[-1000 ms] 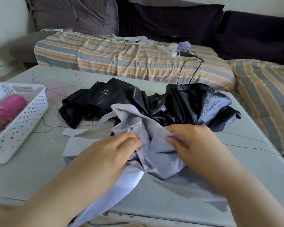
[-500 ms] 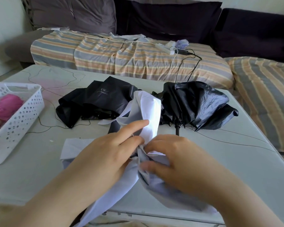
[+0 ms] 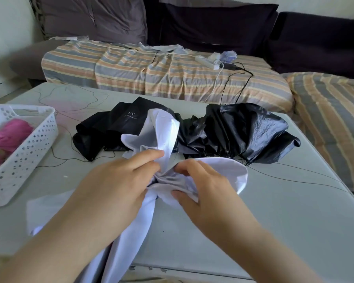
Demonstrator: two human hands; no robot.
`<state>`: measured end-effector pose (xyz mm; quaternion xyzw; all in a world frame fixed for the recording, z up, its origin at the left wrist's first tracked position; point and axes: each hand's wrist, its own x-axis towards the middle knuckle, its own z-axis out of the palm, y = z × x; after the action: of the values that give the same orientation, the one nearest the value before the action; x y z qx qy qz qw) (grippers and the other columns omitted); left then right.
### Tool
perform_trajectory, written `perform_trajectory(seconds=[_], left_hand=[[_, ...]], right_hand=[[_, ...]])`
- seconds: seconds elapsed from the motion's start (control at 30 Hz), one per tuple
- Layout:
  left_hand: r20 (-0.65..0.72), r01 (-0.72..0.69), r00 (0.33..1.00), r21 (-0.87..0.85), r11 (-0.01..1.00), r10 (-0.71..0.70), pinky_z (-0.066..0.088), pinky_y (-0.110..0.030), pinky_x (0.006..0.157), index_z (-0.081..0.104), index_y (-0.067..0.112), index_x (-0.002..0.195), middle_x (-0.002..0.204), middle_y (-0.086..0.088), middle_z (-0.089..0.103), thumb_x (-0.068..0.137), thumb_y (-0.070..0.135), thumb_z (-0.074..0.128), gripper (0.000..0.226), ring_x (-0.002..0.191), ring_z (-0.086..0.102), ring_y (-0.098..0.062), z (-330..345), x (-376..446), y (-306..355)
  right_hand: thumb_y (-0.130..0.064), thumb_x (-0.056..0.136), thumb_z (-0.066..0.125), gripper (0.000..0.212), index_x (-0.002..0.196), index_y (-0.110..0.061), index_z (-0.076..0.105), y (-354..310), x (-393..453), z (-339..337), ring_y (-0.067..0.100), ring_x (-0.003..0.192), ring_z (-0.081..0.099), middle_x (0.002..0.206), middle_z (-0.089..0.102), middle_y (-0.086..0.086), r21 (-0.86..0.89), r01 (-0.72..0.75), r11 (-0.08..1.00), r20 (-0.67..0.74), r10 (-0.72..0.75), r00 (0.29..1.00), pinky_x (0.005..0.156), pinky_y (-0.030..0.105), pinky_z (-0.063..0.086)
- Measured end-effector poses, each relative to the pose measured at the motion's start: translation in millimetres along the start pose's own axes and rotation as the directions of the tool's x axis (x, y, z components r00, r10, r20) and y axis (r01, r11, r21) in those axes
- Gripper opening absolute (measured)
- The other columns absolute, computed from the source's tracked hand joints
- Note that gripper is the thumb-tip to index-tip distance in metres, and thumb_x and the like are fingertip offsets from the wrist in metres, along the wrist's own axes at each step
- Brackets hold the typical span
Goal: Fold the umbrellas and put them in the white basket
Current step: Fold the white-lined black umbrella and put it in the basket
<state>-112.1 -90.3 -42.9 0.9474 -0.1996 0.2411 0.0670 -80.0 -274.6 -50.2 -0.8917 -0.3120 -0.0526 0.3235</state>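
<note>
Umbrella canopy (image 3: 161,127), pale lilac-white, lies bunched on the table (image 3: 284,211) just in front of a crumpled black umbrella (image 3: 243,127). Left hand (image 3: 114,184) and right hand (image 3: 204,186) each have the grip closed, pinching gathered panels at the middle. Fabric looks thin, light and limp, probably slick, so folds may slip loose; better to hold along the ribs or shaft underneath, which stay hidden. White basket (image 3: 29,152) sits well to the left, holding a pink umbrella (image 3: 8,135)

Both hands, left hand (image 3: 119,186) and right hand (image 3: 200,188), pinch the white umbrella (image 3: 164,131).
</note>
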Motion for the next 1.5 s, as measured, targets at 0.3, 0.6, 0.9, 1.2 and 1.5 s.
perform_trajectory(seconds=[0.3,0.6,0.9,1.2,1.5], left_hand=[[0.057,0.000,0.998,-0.059,0.998,0.004,0.039,-0.024,0.033,0.060,0.025,0.102,0.122,0.018,0.051,0.045,0.001,0.083,0.066,0.048,0.056,-0.014,-2.4,-6.1,-13.8],[0.051,-0.053,0.997,-0.035,0.998,0.054,0.037,-0.024,0.032,0.057,0.032,0.109,0.097,0.012,0.061,0.055,0.000,0.058,0.063,0.046,0.054,-0.017,-1.2,-7.1,-11.5],[0.041,-0.014,0.999,-0.052,0.999,0.016,0.031,-0.025,0.031,0.057,0.027,0.092,0.085,0.013,0.057,0.063,0.005,0.059,0.036,0.054,0.055,-0.016,1.8,-1.9,-6.2],[0.037,-0.036,0.999,-0.051,0.998,0.037,0.033,-0.025,0.031,0.057,0.026,0.085,0.081,0.012,0.056,0.061,0.011,0.061,0.028,0.047,0.047,-0.014,-2.2,-2.9,-3.1],[0.051,0.002,0.999,-0.133,0.991,0.004,0.027,-0.014,0.037,0.053,0.030,0.090,0.085,0.018,0.052,0.062,0.018,0.064,0.033,0.056,0.040,-0.006,-5.3,-5.8,-1.0]], right_hand=[[-0.016,0.088,0.054,0.027,0.107,-0.035,0.049,4.0,9.7,15.5,0.015,0.076,0.061,0.100,0.057,-0.012,-0.066,0.256,0.964,-0.066,-0.260,0.963,0.054,0.034,0.052],[-0.029,0.089,0.046,0.029,0.109,-0.026,0.067,7.9,9.0,18.0,0.018,0.077,0.064,0.093,0.066,-0.006,-0.253,0.255,0.933,0.101,-0.236,0.966,0.056,0.030,0.051],[-0.008,0.066,0.080,0.026,0.059,-0.013,0.056,18.7,12.0,-6.9,0.014,0.047,0.028,0.054,0.031,-0.007,-0.437,0.326,0.838,-0.062,-0.390,0.919,0.038,0.020,0.027],[-0.025,0.085,0.052,0.013,0.078,-0.016,0.059,12.6,8.3,-14.7,0.016,0.051,0.047,0.061,0.054,-0.006,-0.330,0.297,0.896,-0.070,-0.337,0.939,0.045,0.023,0.032],[-0.027,0.079,0.059,0.022,0.065,-0.017,0.045,4.2,9.0,-12.4,0.013,0.047,0.035,0.054,0.041,-0.008,-0.246,0.205,0.948,-0.127,-0.241,0.962,0.041,0.024,0.031]])
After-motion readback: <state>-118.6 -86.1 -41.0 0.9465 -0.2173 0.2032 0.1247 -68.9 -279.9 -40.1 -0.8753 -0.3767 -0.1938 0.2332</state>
